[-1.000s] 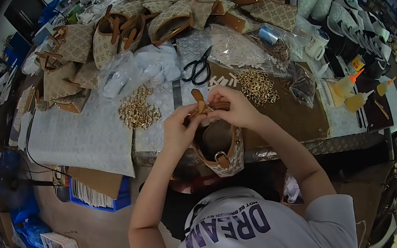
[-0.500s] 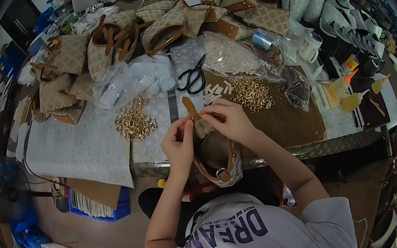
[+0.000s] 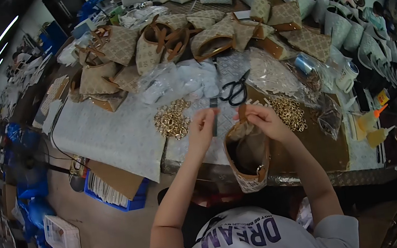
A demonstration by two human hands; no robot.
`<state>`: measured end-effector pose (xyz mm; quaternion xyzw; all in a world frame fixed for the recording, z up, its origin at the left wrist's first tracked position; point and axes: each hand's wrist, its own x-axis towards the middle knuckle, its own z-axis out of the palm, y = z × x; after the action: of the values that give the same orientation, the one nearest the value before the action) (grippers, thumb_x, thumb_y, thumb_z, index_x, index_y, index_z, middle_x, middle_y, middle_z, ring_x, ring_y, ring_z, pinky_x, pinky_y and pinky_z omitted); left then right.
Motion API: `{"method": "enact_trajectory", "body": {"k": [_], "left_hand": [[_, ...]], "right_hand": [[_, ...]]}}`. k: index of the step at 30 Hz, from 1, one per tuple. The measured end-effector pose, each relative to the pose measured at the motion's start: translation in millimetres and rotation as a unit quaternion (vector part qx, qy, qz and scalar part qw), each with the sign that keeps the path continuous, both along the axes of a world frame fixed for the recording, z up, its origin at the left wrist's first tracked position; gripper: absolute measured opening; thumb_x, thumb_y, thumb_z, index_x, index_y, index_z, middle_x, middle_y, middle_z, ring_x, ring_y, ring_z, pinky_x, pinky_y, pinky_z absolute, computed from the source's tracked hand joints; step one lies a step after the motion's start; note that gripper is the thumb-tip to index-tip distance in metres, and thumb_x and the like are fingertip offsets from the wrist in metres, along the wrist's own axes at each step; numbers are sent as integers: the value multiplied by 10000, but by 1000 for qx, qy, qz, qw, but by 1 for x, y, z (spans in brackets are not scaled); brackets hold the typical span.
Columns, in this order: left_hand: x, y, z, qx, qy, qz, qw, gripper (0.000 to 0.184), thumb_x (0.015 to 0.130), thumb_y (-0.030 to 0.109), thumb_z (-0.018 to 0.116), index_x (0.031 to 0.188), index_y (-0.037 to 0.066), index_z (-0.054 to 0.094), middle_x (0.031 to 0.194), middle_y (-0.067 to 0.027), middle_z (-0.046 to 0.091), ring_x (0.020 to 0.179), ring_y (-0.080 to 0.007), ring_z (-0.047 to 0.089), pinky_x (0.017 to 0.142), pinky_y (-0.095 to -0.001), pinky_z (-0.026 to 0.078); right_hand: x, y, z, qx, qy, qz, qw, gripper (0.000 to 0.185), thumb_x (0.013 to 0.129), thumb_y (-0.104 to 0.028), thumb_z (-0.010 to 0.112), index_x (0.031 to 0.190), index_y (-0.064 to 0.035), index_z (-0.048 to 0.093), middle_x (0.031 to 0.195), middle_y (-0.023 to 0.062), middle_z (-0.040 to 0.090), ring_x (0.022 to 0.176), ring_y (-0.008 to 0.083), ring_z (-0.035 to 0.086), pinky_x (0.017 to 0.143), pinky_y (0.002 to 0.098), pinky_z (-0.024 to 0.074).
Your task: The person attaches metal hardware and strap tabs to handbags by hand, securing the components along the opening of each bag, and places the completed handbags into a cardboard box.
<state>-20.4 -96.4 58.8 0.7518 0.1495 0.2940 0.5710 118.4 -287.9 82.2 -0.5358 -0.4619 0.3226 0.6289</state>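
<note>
A patterned bag (image 3: 252,182) with brown trim hangs at the table's front edge, its mouth facing up. My right hand (image 3: 267,121) pinches the brown leather strap (image 3: 242,113) at the bag's far side. Apart from the bag, my left hand (image 3: 202,131) is raised to the left with thumb and fingertips pressed together. Whatever those fingertips may hold is too small to make out. Close to my left hand lies a pile of gold metal rings (image 3: 172,119). A second pile of gold hardware (image 3: 289,112) sits just beyond my right hand.
Black scissors (image 3: 235,91) lie ahead of my hands, beside clear plastic bags (image 3: 179,81). Several patterned bags (image 3: 213,43) are heaped farther back. Glue bottles (image 3: 368,120) stand at the right. A blue crate (image 3: 137,201) is on the floor at left.
My left hand has let go of the strap and moved left, away from the bag. My right hand still pinches the strap. The whole view has shifted and tilted.
</note>
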Motion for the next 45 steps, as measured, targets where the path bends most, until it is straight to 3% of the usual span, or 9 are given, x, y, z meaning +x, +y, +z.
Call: {"method": "enact_trajectory", "body": {"k": [4, 8, 11, 22, 27, 31, 36, 42, 45], "left_hand": [[13, 119, -10, 360, 17, 334, 871, 860, 758, 338, 776, 1459, 144, 315, 1491, -264, 202, 1332, -489, 267, 1046, -541, 303], [27, 204, -7, 192, 199, 328, 904, 1221, 615, 404, 864, 1528, 276, 64, 1539, -283, -114, 1385, -569, 0, 1073, -638, 171], [64, 280, -57, 271, 50, 318, 907, 1248, 577, 477, 876, 1521, 331, 74, 1516, -306, -172, 1385, -563, -50, 1076, -658, 132], [171, 312, -54, 211, 105, 149, 960, 968, 752, 171, 798, 1504, 307, 204, 1495, -296, -243, 1425, -473, 38, 1070, -497, 331], [102, 315, -4, 361, 261, 21, 895, 794, 822, 175, 685, 1491, 229, 260, 1550, -261, 97, 1414, -421, 206, 1083, -475, 311], [29, 268, -23, 298, -9, 236, 925, 550, 832, 131, 640, 1350, 120, 455, 1468, -229, 284, 1342, -391, 332, 1051, -483, 335], [52, 163, -27, 318, -43, 289, 902, 334, 891, 145, 583, 1214, 64, 549, 1265, -189, 495, 1202, -357, 444, 924, -419, 425], [119, 234, 7, 118, -75, 319, 938, 238, 937, 209, 523, 977, 34, 679, 800, -141, 666, 793, -316, 646, 719, -375, 480], [131, 241, 29, 120, 12, 283, 952, 237, 932, 197, 509, 964, 26, 669, 834, -151, 658, 837, -343, 637, 743, -400, 487]], "right_hand": [[-6, -4, 8, 20, -9, -20, 1000, 334, 995, -38, 406, 1319, 11, 473, 1102, 97, 647, 1039, 137, 587, 936, 270, 429], [-9, -6, 13, -3, -61, -56, 997, 293, 980, -17, 405, 1238, 34, 535, 1062, 85, 652, 1003, 134, 600, 905, 272, 445], [-6, -6, 12, 0, -20, -63, 998, 273, 968, -12, 423, 1196, 39, 564, 1054, 82, 666, 1004, 134, 602, 918, 274, 442], [-2, 4, 5, -36, -9, -126, 991, 254, 940, 49, 427, 1129, 22, 594, 946, 77, 661, 920, 126, 609, 849, 249, 462], [-17, 12, 5, 27, -50, -155, 986, 238, 864, 54, 541, 1090, 22, 607, 890, 78, 649, 826, 146, 623, 777, 262, 483], [-31, 19, 5, 52, -127, -205, 969, 288, 756, 40, 704, 1035, 9, 637, 834, 68, 634, 768, 147, 617, 716, 257, 479], [-38, 24, 2, 42, -149, -241, 958, 254, 763, 45, 699, 1010, 0, 662, 829, 61, 638, 758, 130, 611, 704, 247, 477], [-42, 25, -5, 56, -111, -247, 961, 286, 831, 48, 621, 1116, 27, 643, 830, 57, 641, 765, 109, 598, 705, 232, 472], [-42, 24, -5, 55, -93, -255, 961, 271, 842, 34, 619, 1111, 21, 645, 843, 50, 647, 773, 97, 593, 707, 229, 471]]}}
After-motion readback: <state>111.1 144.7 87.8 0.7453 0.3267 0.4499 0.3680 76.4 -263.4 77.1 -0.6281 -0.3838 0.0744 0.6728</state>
